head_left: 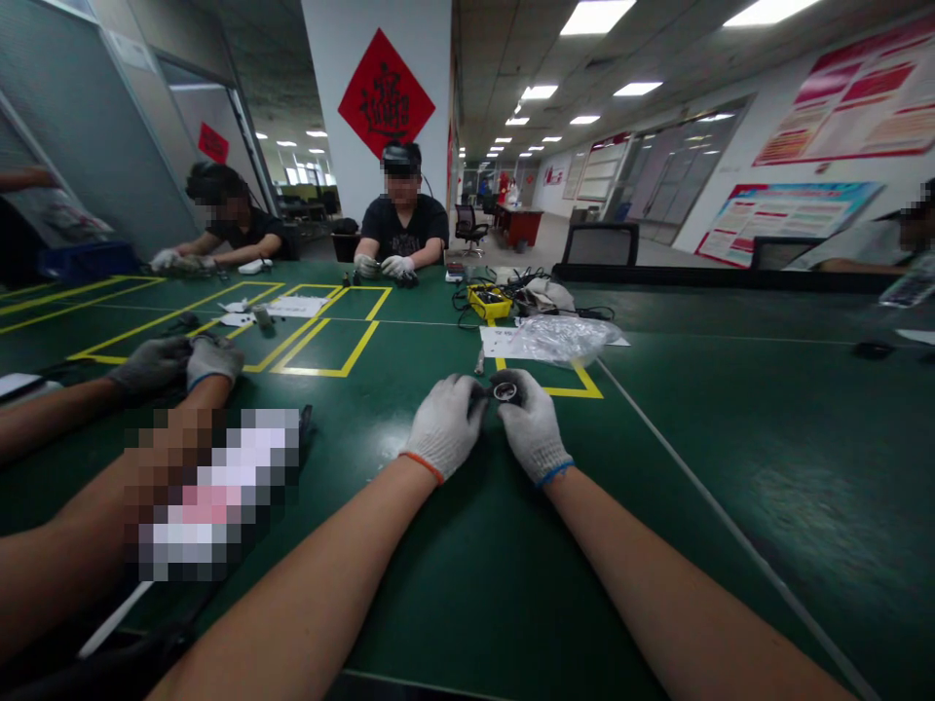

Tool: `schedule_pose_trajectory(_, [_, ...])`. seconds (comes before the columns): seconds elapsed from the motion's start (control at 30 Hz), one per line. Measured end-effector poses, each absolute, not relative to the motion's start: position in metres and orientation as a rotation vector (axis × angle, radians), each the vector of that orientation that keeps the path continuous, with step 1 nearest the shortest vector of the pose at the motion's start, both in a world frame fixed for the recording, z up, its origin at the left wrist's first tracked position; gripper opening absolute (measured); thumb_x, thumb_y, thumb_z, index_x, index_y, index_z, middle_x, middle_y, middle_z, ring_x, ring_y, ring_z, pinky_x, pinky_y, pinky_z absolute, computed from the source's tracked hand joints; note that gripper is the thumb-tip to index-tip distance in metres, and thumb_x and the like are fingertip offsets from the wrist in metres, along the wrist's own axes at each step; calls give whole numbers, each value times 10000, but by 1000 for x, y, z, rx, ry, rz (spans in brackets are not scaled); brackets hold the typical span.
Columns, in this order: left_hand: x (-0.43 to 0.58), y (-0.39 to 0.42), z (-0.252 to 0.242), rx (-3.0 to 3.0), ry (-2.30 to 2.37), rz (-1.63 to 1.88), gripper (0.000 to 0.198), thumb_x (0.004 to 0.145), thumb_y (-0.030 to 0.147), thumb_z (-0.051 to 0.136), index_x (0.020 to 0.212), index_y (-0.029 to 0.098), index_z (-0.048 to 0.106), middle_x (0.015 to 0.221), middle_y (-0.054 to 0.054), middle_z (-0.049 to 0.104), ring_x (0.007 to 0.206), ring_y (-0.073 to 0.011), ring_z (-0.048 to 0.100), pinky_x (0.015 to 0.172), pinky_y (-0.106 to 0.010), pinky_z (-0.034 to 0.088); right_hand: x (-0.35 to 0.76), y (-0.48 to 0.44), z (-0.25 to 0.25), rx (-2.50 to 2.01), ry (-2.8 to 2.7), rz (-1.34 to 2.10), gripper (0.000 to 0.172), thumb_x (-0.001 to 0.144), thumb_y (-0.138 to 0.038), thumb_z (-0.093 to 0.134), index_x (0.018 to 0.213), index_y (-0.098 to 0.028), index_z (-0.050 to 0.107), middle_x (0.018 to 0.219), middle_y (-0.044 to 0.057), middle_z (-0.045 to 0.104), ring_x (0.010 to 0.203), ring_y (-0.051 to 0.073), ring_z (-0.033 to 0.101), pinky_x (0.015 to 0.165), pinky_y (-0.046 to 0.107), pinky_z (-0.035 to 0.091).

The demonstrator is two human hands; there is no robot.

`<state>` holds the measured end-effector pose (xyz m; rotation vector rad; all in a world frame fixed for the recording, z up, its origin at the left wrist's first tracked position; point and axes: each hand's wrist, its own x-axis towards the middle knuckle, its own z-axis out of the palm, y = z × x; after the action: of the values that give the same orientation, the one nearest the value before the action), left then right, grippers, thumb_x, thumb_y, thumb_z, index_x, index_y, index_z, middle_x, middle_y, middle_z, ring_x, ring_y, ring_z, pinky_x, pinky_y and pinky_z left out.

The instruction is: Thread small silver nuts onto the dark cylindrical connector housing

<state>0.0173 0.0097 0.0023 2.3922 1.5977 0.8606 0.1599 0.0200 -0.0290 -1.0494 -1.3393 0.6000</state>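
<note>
My right hand (535, 424), in a white knit glove with a blue cuff edge, is closed round a small round dark part with a pale ring-shaped end (505, 391). That end faces up toward me. Close beside it is my left hand (445, 424), in a white glove with an orange cuff edge. Its fingers are pinched together at the left side of the round part; something dark shows at the fingertips, too small to make out. Both hands are just above the green table (467, 584). Beyond them lies a small metallic cylinder (479, 362).
A clear plastic bag (566, 338) lies over white paper ahead. Behind it are a yellow tray (489, 302) and tangled black cables. At left, a co-worker's gloved hands (182, 364) work near a blurred-out bright device (226, 492). Other people sit across the table.
</note>
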Motion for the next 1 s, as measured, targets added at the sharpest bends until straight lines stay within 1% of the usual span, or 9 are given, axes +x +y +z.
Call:
schedule_pose_trajectory(0.13, [16,7,10,2141,1513,1200,103,977,211,579,1036,198,663,975,-58,758,919,-213,721,818,-309,557,158,18,-25,-1004,-1364,580,359,570,-181,478,892,-221,631,893,48,712,890,251,649,862,411,537])
schedule_pose_trajectory(0.23, [17,3,13,2040,1378,1321,81,948,190,607,977,198,682,951,-40,775,894,-192,729,798,-285,563,155,15,-25,-1014,-1395,562,309,612,-188,491,891,-225,617,889,44,704,885,242,644,859,403,539])
schedule_pose_trajectory(0.3, [18,1,14,2028,1304,1323,108,923,152,613,972,196,698,969,-37,784,907,-184,734,830,-285,573,153,14,-25,-1024,-1413,551,284,637,-197,501,897,-227,612,865,38,700,866,238,649,838,393,549])
schedule_pose_trajectory(0.37, [20,-1,14,2039,1270,1318,143,905,123,610,978,195,711,992,-39,789,920,-181,737,865,-292,580,152,14,-26,-1025,-1422,529,298,656,-200,509,931,-225,621,867,40,714,863,239,663,830,394,561])
schedule_pose_trajectory(0.5, [20,-2,15,2034,1287,1337,182,882,119,638,1019,203,722,1006,-31,791,931,-185,738,883,-300,591,151,15,-28,-1035,-1432,474,362,686,-198,551,1033,-215,651,976,63,756,953,257,698,897,421,572])
schedule_pose_trajectory(0.63, [19,-1,15,2029,1321,1350,155,904,146,632,1005,207,731,977,-28,788,905,-186,732,876,-311,597,152,16,-30,-1058,-1459,474,394,716,-202,609,1108,-209,655,1064,76,762,1025,265,709,948,435,572])
schedule_pose_trajectory(0.83, [18,0,12,2104,1318,1373,115,916,148,628,974,191,717,1006,-54,775,933,-194,724,895,-323,584,151,15,-32,-1044,-1492,471,399,752,-190,597,1147,-203,658,1093,89,760,1062,270,712,989,448,565])
schedule_pose_trajectory(0.93, [18,-1,12,2103,1327,1371,128,918,136,618,984,199,708,1015,-48,773,942,-191,721,896,-318,580,150,14,-31,-1042,-1469,483,448,771,-196,597,1217,-208,640,1168,97,746,1107,265,701,1022,450,552])
schedule_pose_trajectory(1.0, [18,-1,13,2090,1339,1391,151,917,125,608,1002,206,703,1020,-39,774,946,-187,720,893,-310,578,149,13,-30,-1049,-1471,473,471,782,-202,594,1252,-213,627,1168,96,744,1102,264,701,1022,453,553])
